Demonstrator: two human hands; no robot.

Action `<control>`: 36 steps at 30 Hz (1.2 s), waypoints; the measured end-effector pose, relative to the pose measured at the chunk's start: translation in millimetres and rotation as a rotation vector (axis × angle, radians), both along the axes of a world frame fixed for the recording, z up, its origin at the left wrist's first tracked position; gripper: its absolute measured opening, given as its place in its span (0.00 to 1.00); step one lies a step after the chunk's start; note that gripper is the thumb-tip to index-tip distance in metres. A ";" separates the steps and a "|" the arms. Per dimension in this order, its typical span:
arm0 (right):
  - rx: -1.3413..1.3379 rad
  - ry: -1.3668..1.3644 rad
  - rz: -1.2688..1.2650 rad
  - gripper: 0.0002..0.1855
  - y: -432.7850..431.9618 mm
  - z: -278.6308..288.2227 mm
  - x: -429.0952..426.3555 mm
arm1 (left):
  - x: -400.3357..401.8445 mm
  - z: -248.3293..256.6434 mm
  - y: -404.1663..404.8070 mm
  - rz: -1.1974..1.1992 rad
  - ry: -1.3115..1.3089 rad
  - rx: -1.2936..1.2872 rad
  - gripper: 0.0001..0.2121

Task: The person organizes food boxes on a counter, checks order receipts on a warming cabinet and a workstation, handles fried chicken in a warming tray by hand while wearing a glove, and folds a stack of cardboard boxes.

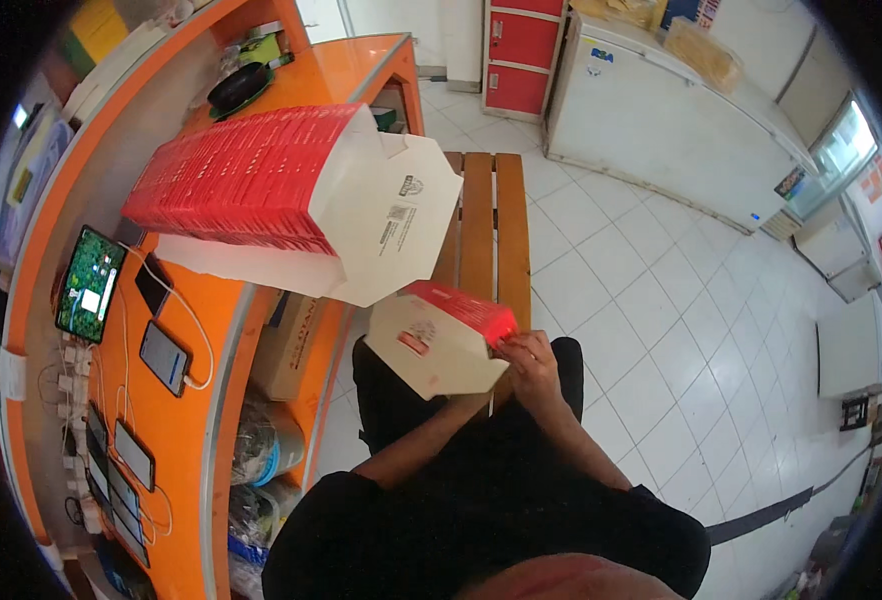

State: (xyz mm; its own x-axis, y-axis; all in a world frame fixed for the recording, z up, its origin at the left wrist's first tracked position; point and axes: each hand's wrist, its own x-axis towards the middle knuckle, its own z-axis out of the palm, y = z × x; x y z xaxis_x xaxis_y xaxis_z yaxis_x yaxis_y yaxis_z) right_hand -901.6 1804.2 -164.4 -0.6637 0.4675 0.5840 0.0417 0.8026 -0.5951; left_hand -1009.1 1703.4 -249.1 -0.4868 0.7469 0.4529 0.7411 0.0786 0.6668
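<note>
My right hand grips the red end of a partly folded cardboard food box above my lap. The box has red sides, and a pale panel with printing faces up. My left forearm reaches under the box; the left hand itself is hidden beneath it. Ahead and to the left, a long row of nested red cardboard boxes lies on the orange counter. Its nearest box shows a wide pale panel with printing, which juts past the counter's edge over the wooden slatted bench.
Several phones and a tablet with charging cables lie on the orange counter at left. A black pan stands behind the box row. Below are shelves with a brown carton. Red lockers and a white chest freezer stand beyond the tiled floor.
</note>
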 end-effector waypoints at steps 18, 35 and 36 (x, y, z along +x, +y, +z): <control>-0.147 -0.050 0.368 0.40 8.6 44.3 -13.5 | -60.5 86.6 11.6 -0.269 -1.351 -0.012 0.12; -1.753 0.351 0.064 0.31 84.4 -104.2 -9.6 | -48.3 46.5 3.5 -0.883 -1.381 -0.319 0.15; -1.885 0.350 0.037 0.34 88.8 -106.2 -10.1 | -47.3 51.9 -3.4 -0.841 -1.206 -0.384 0.16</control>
